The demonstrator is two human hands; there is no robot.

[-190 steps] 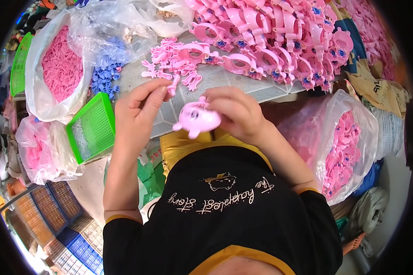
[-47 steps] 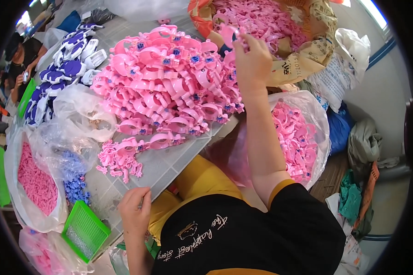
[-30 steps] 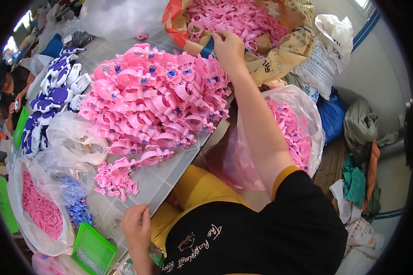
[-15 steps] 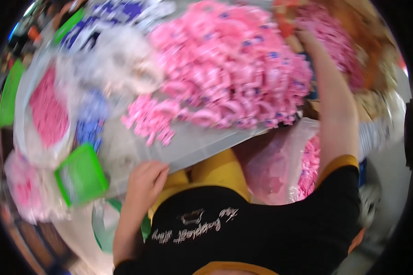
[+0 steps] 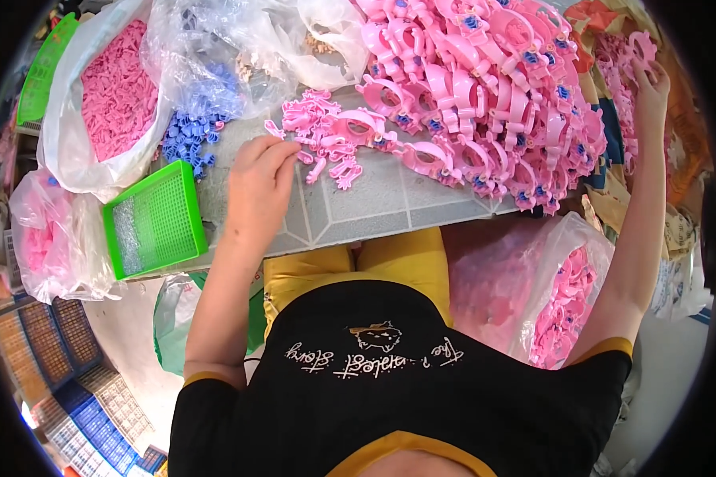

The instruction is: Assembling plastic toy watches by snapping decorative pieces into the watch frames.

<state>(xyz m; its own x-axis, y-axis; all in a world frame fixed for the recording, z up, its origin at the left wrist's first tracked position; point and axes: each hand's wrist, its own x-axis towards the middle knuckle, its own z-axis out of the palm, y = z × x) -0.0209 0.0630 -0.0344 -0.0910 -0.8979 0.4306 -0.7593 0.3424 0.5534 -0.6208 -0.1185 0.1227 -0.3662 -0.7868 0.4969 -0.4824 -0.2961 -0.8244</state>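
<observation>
My left hand [image 5: 261,179] is over the grey table with its fingers pinched together. A small pink plastic piece [image 5: 304,157] shows at the fingertips, beside a loose cluster of similar pink pieces [image 5: 309,115]. At the far right, my right hand [image 5: 651,86] grips a pink plastic part with a round opening [image 5: 643,48]. That part is above an open sack [image 5: 612,143] of more pink parts. Between my hands rises a large heap of pink ring-shaped parts [image 5: 477,95], many bearing small blue pieces.
A white bag [image 5: 62,151] of small pink pieces stands at the left, beside blue pieces [image 5: 189,135]. A green mesh basket [image 5: 155,219] sits by the table's near-left edge. Clear plastic bags [image 5: 310,40] lie at the back. Another bag of pink parts [image 5: 565,310] is below the table at right.
My left hand has moved from the table's near edge forward to the small pink pieces. My right hand has shifted right and now holds up a pink part. The view has shifted too.
</observation>
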